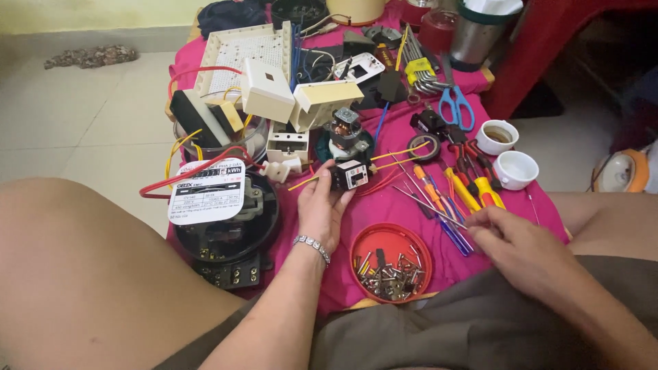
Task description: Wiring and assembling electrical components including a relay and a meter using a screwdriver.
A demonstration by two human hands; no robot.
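My left hand [322, 209] grips a small black electrical part with a white label face [350, 173], held just above the magenta cloth [384, 205]. Yellow wires [401, 152] run from the part toward the right. My right hand [510, 240] rests at the cloth's right edge, its fingertips touching the handles of a row of thin screwdrivers [439, 202]; I cannot tell whether it grips one. A red lid holding several screws and bits [391, 264] lies between my two hands.
A round black electricity meter [226, 219] with a white label sits left of my left hand. White plastic housings [274, 89], hex keys [421, 72], blue scissors [456, 103], pliers [473, 178] and two white cups [514, 168] crowd the cloth behind.
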